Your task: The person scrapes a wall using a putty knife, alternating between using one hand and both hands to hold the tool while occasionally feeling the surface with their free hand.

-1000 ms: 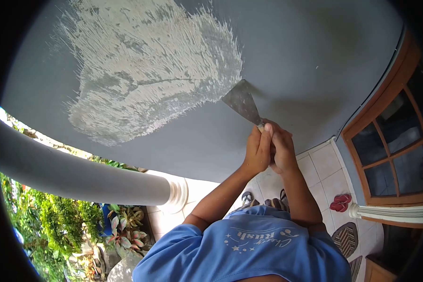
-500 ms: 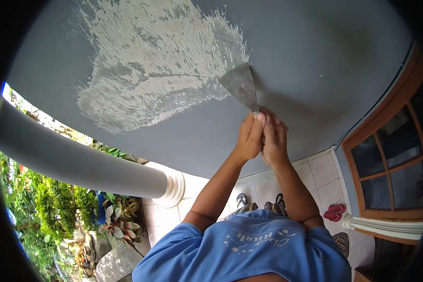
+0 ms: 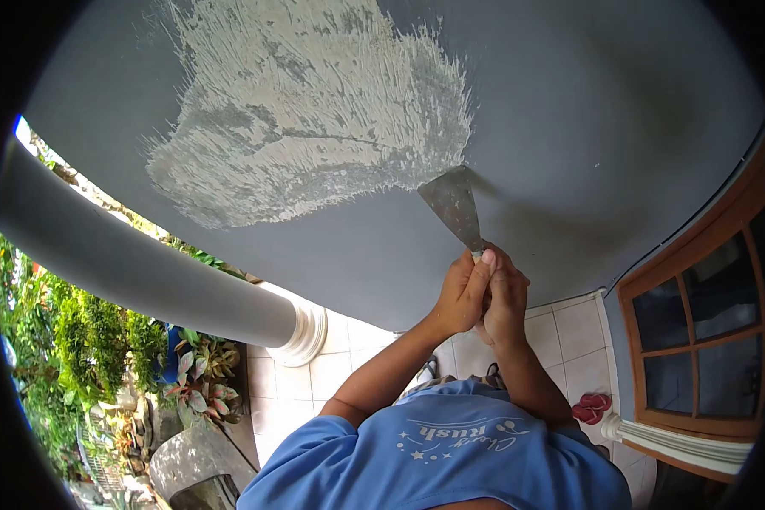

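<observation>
Both my hands are clasped around the handle of a metal scraper point(image 3: 452, 204). My left hand point(image 3: 461, 295) wraps the handle from the left and my right hand point(image 3: 507, 299) presses against it from the right. The blade points up and to the left, with its edge on the grey painted surface point(image 3: 620, 110). It touches the lower right rim of a large pale patch point(image 3: 314, 110) where the paint is scraped off. My blue shirt point(image 3: 450, 450) fills the bottom of the view.
A grey round column point(image 3: 144, 272) crosses the left side, ending in a white base point(image 3: 306, 331). A wooden-framed window point(image 3: 697, 340) stands at the right. Below are a white tiled floor point(image 3: 561, 340), red sandals point(image 3: 591, 408) and garden plants point(image 3: 85, 348).
The blade pushed up into the patch's edge half a second ago and has now drawn back down and right. Both hands moved lower with it, still clasped on the handle.
</observation>
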{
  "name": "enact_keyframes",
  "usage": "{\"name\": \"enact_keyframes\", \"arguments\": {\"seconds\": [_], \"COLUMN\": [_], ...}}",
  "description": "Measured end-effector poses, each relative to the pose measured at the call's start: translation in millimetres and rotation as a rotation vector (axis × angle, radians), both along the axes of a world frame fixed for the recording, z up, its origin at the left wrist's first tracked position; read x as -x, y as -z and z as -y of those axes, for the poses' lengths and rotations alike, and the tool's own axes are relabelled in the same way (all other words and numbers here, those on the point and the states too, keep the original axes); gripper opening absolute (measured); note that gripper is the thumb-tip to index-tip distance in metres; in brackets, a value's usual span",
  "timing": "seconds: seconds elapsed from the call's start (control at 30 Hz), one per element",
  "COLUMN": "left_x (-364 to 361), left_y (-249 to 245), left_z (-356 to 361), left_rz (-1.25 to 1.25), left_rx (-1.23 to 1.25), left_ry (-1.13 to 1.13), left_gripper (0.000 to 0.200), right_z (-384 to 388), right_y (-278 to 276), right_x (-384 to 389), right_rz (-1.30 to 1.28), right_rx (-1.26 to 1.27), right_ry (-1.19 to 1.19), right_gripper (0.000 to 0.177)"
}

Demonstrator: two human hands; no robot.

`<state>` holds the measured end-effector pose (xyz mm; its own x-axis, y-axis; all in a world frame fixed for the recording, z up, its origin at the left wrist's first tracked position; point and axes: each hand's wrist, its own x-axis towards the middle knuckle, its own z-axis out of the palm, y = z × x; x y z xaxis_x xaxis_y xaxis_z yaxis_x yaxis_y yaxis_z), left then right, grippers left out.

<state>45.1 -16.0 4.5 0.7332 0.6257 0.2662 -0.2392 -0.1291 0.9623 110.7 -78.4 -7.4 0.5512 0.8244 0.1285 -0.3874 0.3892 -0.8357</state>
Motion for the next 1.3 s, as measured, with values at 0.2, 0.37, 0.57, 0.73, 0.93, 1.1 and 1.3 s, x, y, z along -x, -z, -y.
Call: {"name": "enact_keyframes", "arguments": {"seconds": [0.2, 0.37, 0.57, 0.73, 0.93, 1.1, 1.3], "left_x": [-9, 2, -8, -13, 9, 14, 5], "left_y": [33, 10, 21, -61, -11, 12, -5], "left_z": [-17, -1, -13, -24, -1, 2, -8], "left_rz": [0.044, 0.003, -0.027, 0.096, -0.067, -0.031, -0.082], "left_rx": [0.028, -0.026, -0.064, -0.152, -0.015, 0.062, -0.087], "left_ry": [-0.037, -0.043, -0.195, -0.022, -0.083, -0.082, -0.134], "left_gripper": [0.041, 0.042, 0.045, 0.045, 0.041, 0.036, 0.042], "right_z": [-19, 0, -15, -31, 4, 5, -14], "right_y": [21, 9, -1, -35, -33, 0, 1], "right_x": [-15, -4, -3, -21, -7, 2, -2], "right_rz": [0.126, 0.011, 0.015, 0.111, -0.089, -0.13, -0.006], "right_rx": [0.05, 0.007, -0.053, -0.106, 0.015, -0.009, -0.045], "right_ry": [-0.064, -0.076, 0.015, -0.064, -0.233, -0.231, -0.088], "right_gripper": [0.038, 0.039, 0.038, 0.038, 0.042, 0.039, 0.041]}}
